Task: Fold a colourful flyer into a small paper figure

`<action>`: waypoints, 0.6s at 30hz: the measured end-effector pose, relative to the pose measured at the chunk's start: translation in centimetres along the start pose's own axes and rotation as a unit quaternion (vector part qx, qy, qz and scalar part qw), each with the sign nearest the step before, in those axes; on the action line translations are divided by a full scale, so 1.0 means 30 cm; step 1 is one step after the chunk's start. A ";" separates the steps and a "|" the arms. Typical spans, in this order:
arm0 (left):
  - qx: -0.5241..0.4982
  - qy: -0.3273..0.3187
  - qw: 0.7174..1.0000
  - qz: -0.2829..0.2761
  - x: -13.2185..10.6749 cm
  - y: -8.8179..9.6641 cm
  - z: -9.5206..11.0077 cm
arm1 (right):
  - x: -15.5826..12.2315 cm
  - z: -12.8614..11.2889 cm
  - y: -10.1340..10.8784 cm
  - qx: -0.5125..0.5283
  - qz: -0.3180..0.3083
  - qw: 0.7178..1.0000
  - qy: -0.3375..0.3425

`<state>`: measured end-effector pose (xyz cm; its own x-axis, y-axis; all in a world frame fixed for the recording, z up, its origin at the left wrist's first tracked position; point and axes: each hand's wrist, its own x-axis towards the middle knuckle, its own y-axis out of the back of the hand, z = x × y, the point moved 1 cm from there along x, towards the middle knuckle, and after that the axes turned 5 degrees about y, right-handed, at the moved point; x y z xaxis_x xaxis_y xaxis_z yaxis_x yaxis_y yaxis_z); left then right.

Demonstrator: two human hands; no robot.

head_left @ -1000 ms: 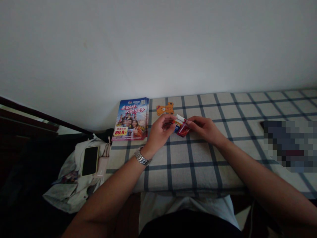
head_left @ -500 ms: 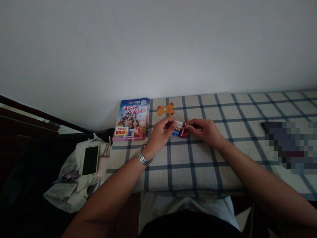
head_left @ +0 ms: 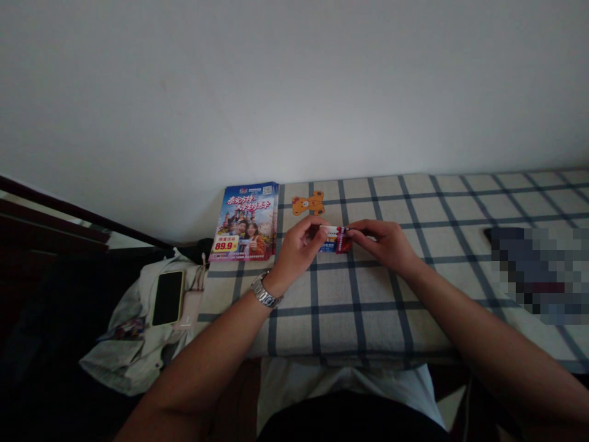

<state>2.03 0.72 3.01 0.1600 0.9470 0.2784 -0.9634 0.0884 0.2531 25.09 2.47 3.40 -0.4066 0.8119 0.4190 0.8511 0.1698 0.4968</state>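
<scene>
Over the checked tablecloth, a small folded flyer (head_left: pixel 330 240), printed in blue, white and red, is held between my two hands. My left hand (head_left: pixel 304 244), with a metal watch (head_left: pixel 266 290) at the wrist, pinches its left end between thumb and fingers. At the upper right corner, the thumb and fingers of my right hand (head_left: pixel 380 242) are closed on it. A stack of flyers (head_left: pixel 243 222) with a castle picture lies to the left of my hands. Just behind my left hand is an orange teddy bear cutout (head_left: pixel 308 203), flat on the cloth.
Checked cloth (head_left: pixel 381 325) covers the table, which meets a pale wall (head_left: pixel 294 92). At the lower left, a phone (head_left: pixel 168 298) rests on a light cloth bag (head_left: pixel 124 362). A dark, blurred-out object (head_left: pixel 529 264) lies at the right.
The folded flyer has turned slightly and now lies flatter between my hands, with more of its white strip showing. Both hands stay in nearly the same place.
</scene>
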 end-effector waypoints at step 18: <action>-0.039 -0.001 0.998 -0.043 -0.004 -0.016 -0.015 | -0.001 -0.032 0.002 -0.006 0.010 0.997 0.082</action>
<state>2.37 0.69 2.44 0.2436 0.9342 0.2607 -0.9599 0.1936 0.2029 24.83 1.92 4.15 -0.4401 0.7120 0.5472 0.8556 0.1475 0.4963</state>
